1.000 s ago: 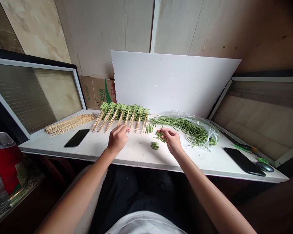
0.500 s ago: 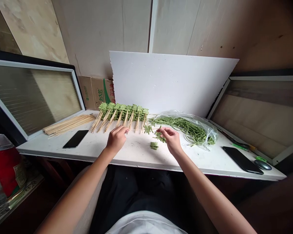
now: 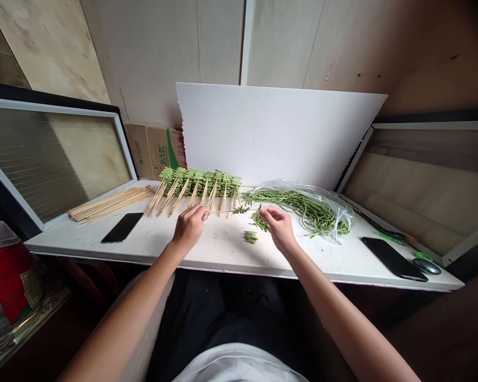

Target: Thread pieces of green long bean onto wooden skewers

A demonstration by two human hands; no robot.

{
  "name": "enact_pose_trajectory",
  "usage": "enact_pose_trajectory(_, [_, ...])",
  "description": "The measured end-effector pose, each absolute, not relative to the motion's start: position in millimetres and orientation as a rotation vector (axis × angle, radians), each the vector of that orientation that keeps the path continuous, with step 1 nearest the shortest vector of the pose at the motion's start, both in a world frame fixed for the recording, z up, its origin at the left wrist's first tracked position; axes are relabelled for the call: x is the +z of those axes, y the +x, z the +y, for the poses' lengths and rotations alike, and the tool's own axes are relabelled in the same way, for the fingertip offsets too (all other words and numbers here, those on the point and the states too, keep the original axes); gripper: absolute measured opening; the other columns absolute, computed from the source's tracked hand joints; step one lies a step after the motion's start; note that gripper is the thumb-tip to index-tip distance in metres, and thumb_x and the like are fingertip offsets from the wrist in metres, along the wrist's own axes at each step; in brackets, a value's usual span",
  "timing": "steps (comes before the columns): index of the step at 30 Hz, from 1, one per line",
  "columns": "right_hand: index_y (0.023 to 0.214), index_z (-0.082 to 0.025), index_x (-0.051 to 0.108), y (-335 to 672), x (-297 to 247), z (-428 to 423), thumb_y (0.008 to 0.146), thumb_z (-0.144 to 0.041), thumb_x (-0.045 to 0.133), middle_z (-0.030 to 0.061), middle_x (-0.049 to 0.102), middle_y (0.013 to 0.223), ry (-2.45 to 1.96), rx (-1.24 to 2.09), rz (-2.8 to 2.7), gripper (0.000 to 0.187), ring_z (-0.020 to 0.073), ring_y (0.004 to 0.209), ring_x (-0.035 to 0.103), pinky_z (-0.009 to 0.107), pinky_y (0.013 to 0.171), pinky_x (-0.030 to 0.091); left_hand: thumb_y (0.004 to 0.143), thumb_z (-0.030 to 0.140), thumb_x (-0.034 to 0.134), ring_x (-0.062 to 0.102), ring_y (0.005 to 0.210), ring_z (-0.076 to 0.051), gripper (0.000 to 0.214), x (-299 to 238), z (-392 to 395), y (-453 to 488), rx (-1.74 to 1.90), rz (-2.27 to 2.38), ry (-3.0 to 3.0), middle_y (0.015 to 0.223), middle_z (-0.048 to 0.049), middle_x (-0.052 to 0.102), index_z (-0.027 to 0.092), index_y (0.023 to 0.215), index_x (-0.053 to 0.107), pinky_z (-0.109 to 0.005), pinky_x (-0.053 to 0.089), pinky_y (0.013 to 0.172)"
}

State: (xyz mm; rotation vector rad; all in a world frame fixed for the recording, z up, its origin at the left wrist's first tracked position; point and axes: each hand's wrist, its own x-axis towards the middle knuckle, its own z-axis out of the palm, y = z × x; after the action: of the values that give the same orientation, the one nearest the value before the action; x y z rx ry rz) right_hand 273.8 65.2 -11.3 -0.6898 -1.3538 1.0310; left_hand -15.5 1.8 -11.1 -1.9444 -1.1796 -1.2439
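My left hand (image 3: 190, 227) pinches the end of a thin bamboo skewer (image 3: 223, 211) that lies level over the white table (image 3: 207, 252). A few short green bean pieces (image 3: 241, 210) sit threaded near the skewer's right end. My right hand (image 3: 278, 227) is closed at the skewer's tip and grips a small bunch of cut bean pieces (image 3: 262, 222). A small pile of cut beans (image 3: 250, 237) lies on the table between my hands. Behind them runs a row of finished bean skewers (image 3: 199, 187).
A clear plastic bag of long green beans (image 3: 306, 209) lies at the right. Loose bare skewers (image 3: 109, 203) and a black phone (image 3: 122, 227) are at the left. Another phone (image 3: 393, 258), green scissors (image 3: 394, 238) and a white foam board (image 3: 274, 132) are also here.
The threaded bean pieces on the skewer have turned from hanging across to lying more flat. Both hands stay in nearly the same place; the view has shifted slightly.
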Motion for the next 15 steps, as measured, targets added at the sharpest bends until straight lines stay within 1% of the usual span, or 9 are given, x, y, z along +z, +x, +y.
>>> enact_pose_trajectory(4, [0.084, -0.025, 0.08, 273.6, -9.3, 60.9, 0.075, -0.053, 0.089, 0.0047, 0.074, 0.089, -0.676, 1.013, -1.376, 0.03, 0.0209, 0.082, 0.064, 0.034, 0.076, 0.051, 0.078, -0.007, 0.043, 0.055, 0.064, -0.016, 0.033, -13.9, 3.3, -15.1, -1.222, -1.209, -1.95, 0.072, -0.0021, 0.064, 0.017, 0.082, 0.066, -0.025, 0.038, 0.058])
enact_pose_trajectory(9, [0.085, -0.025, 0.08, 272.5, -8.9, 58.2, 0.076, -0.056, 0.087, 0.0054, 0.075, 0.093, -0.68, 1.002, -1.392, 0.033, 0.0219, 0.085, 0.065, 0.035, 0.077, 0.052, 0.081, -0.005, 0.046, 0.059, 0.066, -0.016, 0.031, -17.9, 4.4, -15.5, -1.197, -1.246, -1.942, 0.075, -0.0032, 0.068, 0.018, 0.084, 0.068, -0.024, 0.041, 0.059])
enact_pose_trajectory(15, [0.085, -0.026, 0.079, 266.1, -13.6, 58.9, 0.075, -0.057, 0.087, 0.0049, 0.074, 0.087, -0.708, 1.066, -1.297, 0.034, 0.0217, 0.082, 0.065, 0.036, 0.077, 0.053, 0.077, -0.009, 0.039, 0.065, 0.072, -0.017, 0.042, -16.8, 1.7, -8.7, -1.256, -1.136, -1.988, 0.077, -0.0034, 0.068, 0.017, 0.091, 0.068, -0.025, 0.048, 0.063])
